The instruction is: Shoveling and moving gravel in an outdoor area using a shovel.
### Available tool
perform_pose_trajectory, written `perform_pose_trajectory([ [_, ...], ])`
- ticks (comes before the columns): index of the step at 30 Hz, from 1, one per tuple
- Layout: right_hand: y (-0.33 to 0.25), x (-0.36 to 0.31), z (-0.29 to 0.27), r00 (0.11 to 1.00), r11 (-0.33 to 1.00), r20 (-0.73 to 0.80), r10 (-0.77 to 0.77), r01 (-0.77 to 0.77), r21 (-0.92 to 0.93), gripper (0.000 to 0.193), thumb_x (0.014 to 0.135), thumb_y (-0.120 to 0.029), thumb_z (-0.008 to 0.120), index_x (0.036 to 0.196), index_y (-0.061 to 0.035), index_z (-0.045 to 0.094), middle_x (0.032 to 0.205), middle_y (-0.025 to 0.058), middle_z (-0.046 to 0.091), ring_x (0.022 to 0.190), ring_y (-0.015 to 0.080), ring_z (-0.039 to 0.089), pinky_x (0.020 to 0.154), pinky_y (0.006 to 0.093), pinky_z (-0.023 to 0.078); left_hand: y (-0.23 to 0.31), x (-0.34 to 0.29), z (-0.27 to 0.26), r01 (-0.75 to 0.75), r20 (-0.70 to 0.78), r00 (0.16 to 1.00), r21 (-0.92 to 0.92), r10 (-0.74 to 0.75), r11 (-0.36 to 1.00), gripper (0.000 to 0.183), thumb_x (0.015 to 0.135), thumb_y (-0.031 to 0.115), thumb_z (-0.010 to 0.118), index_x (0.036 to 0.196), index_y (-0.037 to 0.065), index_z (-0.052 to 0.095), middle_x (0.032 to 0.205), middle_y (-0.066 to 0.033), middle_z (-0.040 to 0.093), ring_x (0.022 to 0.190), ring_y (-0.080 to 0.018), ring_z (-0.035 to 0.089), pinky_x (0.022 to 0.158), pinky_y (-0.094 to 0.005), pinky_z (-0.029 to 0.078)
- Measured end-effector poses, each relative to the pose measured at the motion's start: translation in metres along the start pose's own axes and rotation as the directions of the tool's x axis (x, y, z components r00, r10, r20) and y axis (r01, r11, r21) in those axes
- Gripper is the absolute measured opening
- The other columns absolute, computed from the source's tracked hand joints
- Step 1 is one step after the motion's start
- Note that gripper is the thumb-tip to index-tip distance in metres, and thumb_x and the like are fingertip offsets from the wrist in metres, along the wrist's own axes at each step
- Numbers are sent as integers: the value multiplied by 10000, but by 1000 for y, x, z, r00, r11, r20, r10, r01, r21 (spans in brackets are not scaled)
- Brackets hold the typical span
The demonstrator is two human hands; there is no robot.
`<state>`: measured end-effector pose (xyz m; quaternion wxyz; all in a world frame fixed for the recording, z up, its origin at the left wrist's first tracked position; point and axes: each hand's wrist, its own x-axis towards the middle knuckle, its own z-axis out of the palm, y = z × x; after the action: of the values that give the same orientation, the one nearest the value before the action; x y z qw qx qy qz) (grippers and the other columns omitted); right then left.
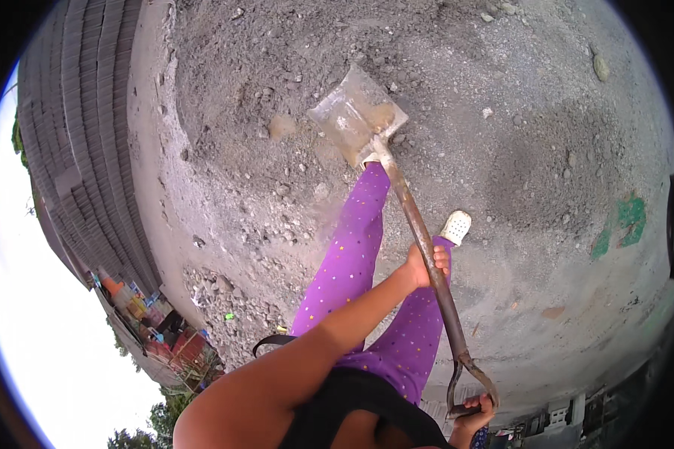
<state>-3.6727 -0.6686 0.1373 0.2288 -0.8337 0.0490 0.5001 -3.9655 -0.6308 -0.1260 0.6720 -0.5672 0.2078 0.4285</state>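
Note:
A square-bladed shovel [442,299] slants across the middle of the view, its metal blade [356,112] up front over the loose grey soil. Partway along the shaft, my left hand [429,266] is closed around it. The fingers of my right hand [477,411] wrap the grip of the handle at the near end. Only a thin smear of brown dirt shows on the blade, which hides most of my left foot. My right foot, in a white clog [456,226], rests on the ground beside the shaft.
Loose grey gravelly soil [262,45] spreads ahead, with a darker patch [554,165] at the right. Long rows of stacked grey blocks [90,135] line the left. Small stones [225,284] lie at the lower left. A green patch [631,217] marks the ground far right.

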Motion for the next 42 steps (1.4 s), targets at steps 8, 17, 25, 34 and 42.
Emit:
perform_pose_trajectory([
  [8,-65,-141,69,954,930,-194,-230,156,-333,247,770,-302,593,811,-58,599,630,103,579,436,216,553,318,310,394,8,-57,93,218,-99,970,-46,-222,975,402,824,469,298,598,151,395,516,14,348,455,-171,375,570,-336,357],
  [17,-4,-77,377,1000,1000,16,-9,9,-2,131,771,-135,513,690,-122,410,549,-18,346,466,116,356,493,288,362,310,-42,191,-176,-160,968,127,195,976,333,851,321,182,696,116,393,534,-16,385,454,-171,397,520,-361,351],
  [25,100,71,333,993,993,-29,-114,113,-42,64,780,-85,515,798,-24,512,577,28,432,432,129,421,388,259,408,301,16,133,-359,-259,852,345,456,867,345,857,342,235,666,108,402,526,-28,403,453,-188,406,502,-364,365],
  [34,191,146,189,966,987,-208,-157,158,-15,70,732,-33,598,749,14,549,565,68,513,422,129,469,387,255,402,192,30,34,-375,-304,744,547,595,749,407,841,429,199,643,133,396,505,-15,396,456,-182,401,507,-353,371],
  [42,245,201,-23,837,860,-410,-362,130,-494,206,708,-146,632,637,20,532,519,97,543,400,178,524,387,333,426,-12,58,-46,-318,-315,717,646,622,694,541,854,556,171,672,100,396,522,-57,406,457,-209,408,503,-359,396],
])
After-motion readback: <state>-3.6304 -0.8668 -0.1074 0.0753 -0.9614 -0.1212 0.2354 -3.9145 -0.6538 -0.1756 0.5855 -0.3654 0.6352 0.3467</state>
